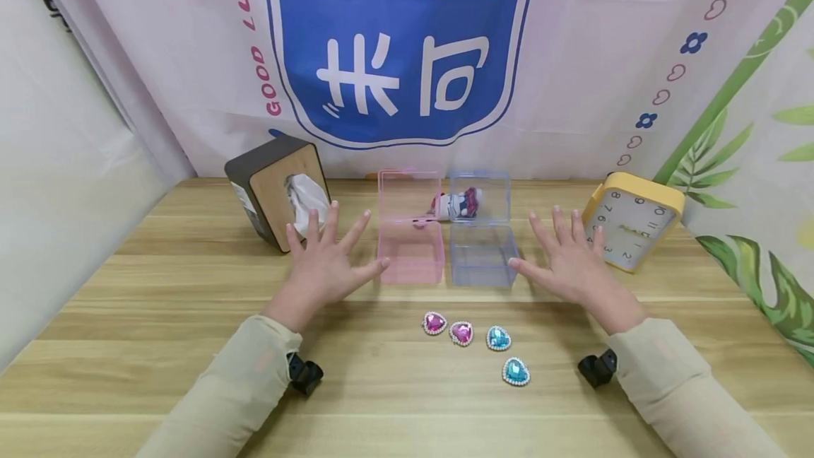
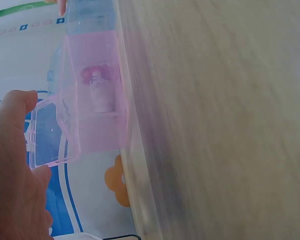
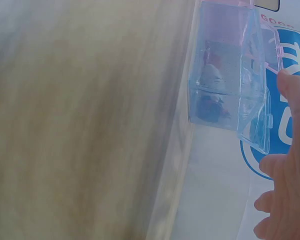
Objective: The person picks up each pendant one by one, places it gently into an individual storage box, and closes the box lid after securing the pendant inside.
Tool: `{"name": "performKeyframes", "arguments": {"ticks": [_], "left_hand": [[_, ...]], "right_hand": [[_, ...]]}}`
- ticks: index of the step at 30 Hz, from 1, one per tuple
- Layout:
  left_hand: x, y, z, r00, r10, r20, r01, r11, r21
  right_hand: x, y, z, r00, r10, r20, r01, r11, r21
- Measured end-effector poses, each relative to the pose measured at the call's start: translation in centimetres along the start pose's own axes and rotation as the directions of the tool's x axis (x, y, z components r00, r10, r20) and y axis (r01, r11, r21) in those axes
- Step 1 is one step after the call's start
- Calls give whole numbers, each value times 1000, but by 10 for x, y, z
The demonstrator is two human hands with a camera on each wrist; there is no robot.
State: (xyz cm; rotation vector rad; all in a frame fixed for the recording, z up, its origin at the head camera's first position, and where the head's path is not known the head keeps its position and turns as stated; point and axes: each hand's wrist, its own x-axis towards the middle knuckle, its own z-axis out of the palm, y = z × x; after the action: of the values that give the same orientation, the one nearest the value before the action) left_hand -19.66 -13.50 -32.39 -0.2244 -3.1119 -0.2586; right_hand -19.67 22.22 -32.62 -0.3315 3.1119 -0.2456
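Two clear plastic boxes stand side by side with lids raised: a pink box (image 1: 410, 260) on the left and a blue box (image 1: 483, 263) on the right. My left hand (image 1: 327, 263), fingers spread, is beside the pink box, its thumb near the box's left edge. On the other side my right hand (image 1: 566, 260) is also spread, thumb by the blue box's right edge. Neither hand holds anything. In front lie two heart gems in pink, one pink gem (image 1: 434, 323) and another pink gem (image 1: 461, 333), plus a blue gem (image 1: 499, 338) and a second blue gem (image 1: 516, 371).
A tissue box (image 1: 273, 189) stands at the back left, white tissue poking out. At the back right leans a yellow clock (image 1: 636, 221). Behind the boxes lies a small doll-like figure (image 1: 454, 205), seen through the lids. A printed cloth (image 1: 566, 90) hangs behind the wooden table (image 1: 191, 345).
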Motion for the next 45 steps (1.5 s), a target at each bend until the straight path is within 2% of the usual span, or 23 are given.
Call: {"name": "performKeyframes", "arguments": {"ticks": [9,14,22,27,32,35,40,42,45], "left_hand": [[-1,-1,-4,1000,1,-17,-1,1000,3],[-4,-1,-5,999,18,-46,-19,1000,-16],[-5,0,-3,996,41,-80,-54,986,-159],[-6,1,1,994,64,-88,-89,945,-315],[-5,2,2,995,47,-86,-81,885,-458],[-3,4,3,995,30,-94,-78,828,-556],[-1,7,7,997,-4,-74,-50,697,-715],[-1,8,10,998,-10,-63,-42,635,-772],[0,11,14,998,-20,-60,-40,525,-850]], "right_hand": [[1,-5,-4,1000,-6,-5,6,1000,-1],[-2,-13,-9,999,-34,-25,35,999,35],[-5,-34,-11,987,-139,-82,149,979,136],[-8,-44,-9,965,-230,-127,250,952,175],[-13,-54,-8,930,-333,-153,358,916,182],[-16,-60,-9,912,-383,-151,406,894,187],[-18,-69,-10,881,-451,-145,473,856,208],[-18,-71,-9,865,-482,-142,502,838,213],[-18,-74,-6,826,-547,-139,564,798,212]]}}
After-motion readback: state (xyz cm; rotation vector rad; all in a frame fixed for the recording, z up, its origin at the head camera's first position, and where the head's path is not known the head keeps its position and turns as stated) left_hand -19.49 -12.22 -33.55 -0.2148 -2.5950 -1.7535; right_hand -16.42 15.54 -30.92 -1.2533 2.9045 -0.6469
